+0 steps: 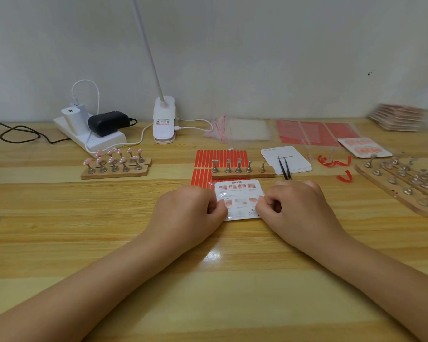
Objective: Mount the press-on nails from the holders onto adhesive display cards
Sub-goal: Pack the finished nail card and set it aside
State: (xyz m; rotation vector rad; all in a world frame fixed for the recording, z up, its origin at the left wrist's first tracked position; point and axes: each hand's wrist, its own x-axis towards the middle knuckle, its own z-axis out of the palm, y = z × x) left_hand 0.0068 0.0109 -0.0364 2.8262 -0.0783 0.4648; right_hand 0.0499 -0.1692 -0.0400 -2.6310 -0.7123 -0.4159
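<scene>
Pale grey wall backs a varnished, yellow-striped wooden desk on which everything lies. Take as landmark the white rounded display card printed with small pink pictures and sealed in a clear sleeve, flat on the desk at the centre. The left hand pinches the card's left edge with curled fingers, and the right hand pinches its right edge the same way; both grasp the sleeve or card, though whether they are sealing or opening it cannot be told.

Just behind the card stands a short wooden strip with five bare metal nail stands, resting on a sheet of red adhesive strips. Far to the card's left, two wooden strips carry metal stands still topped with pink, white-dotted press-on nails. Behind and right of the card, black tweezers lie across a stack of white blank cards. Further right sits a wooden board of many empty stands.

Judging from the bare stands, this card's set seems mounted and the step is packaging. Next would likely call for setting this card aside, taking a blank card, and lifting the tweezers to move the pink nails.
</scene>
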